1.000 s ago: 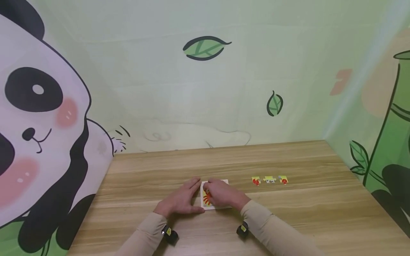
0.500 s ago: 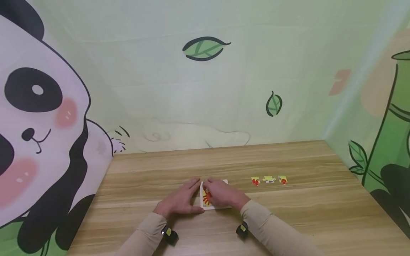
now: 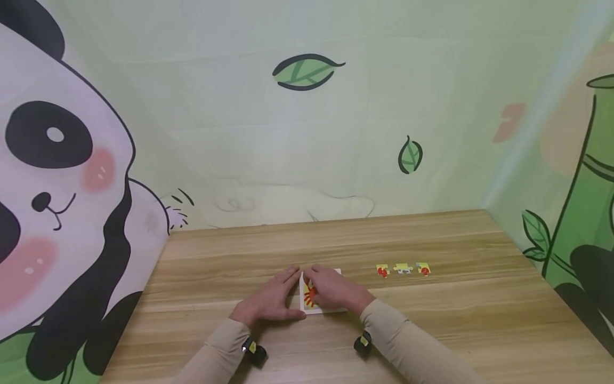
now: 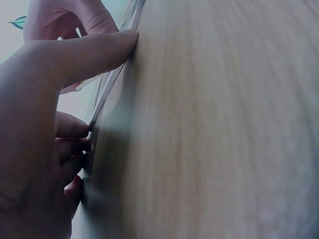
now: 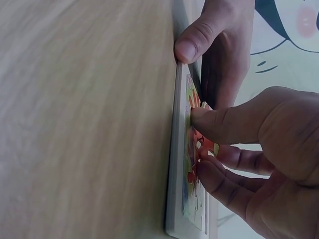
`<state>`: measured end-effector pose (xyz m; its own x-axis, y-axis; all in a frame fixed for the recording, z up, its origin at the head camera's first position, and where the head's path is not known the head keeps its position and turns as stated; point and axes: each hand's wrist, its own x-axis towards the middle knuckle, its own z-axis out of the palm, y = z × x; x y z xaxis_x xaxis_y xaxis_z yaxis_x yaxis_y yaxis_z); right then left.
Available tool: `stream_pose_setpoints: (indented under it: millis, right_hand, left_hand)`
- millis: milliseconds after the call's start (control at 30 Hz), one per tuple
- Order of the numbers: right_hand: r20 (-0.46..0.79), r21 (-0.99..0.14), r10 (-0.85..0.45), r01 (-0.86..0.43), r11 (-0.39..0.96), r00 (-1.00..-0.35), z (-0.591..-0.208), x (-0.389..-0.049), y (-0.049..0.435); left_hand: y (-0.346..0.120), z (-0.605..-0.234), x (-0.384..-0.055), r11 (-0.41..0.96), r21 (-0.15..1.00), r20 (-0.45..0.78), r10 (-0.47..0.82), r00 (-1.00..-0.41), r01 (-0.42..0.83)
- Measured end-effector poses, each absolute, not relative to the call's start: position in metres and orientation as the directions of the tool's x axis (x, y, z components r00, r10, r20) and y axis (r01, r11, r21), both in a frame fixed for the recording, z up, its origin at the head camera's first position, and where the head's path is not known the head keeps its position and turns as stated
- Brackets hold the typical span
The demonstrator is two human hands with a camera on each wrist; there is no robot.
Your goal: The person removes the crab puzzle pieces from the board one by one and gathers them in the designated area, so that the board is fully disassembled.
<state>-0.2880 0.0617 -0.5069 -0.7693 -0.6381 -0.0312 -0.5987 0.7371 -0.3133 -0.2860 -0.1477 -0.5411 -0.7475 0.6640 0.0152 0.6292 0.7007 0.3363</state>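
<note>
A white-framed puzzle board [image 3: 337,272] lies on the table, its picture yellow and red. My left hand [image 3: 268,300] steadies the board from the left, thumb at the near left corner and fingers along the left side. Over the board, my right hand [image 3: 333,289] pinches a red and yellow puzzle piece [image 5: 210,144], which stands tilted against the picture in the right wrist view. The right thumb [image 5: 214,122] is on one side of it, fingers on the other. From the head, my right hand hides the piece and much of the board.
Three loose puzzle pieces lie in a row to the right of the board: a left one [image 3: 382,271], a middle one [image 3: 403,268] and a right one [image 3: 423,269]. The wood-grain table [image 3: 230,250] ends at a cartoon-printed wall [image 3: 230,133].
Both hands stay almost in place at the board. The right fingers shift very slightly over the picture; the loose pieces stay put.
</note>
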Motion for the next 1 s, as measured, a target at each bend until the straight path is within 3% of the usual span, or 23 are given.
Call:
stream_pose_setpoints:
  millis: [1000]
  right_hand:
    - [0.004,-0.304,-0.630,-0.601,0.739,-0.777,-0.5046,-0.2848,0.0620]
  left_hand:
    - [-0.1480,-0.5402,-0.2860,0.699,0.338,0.020,0.664,-0.748,0.630]
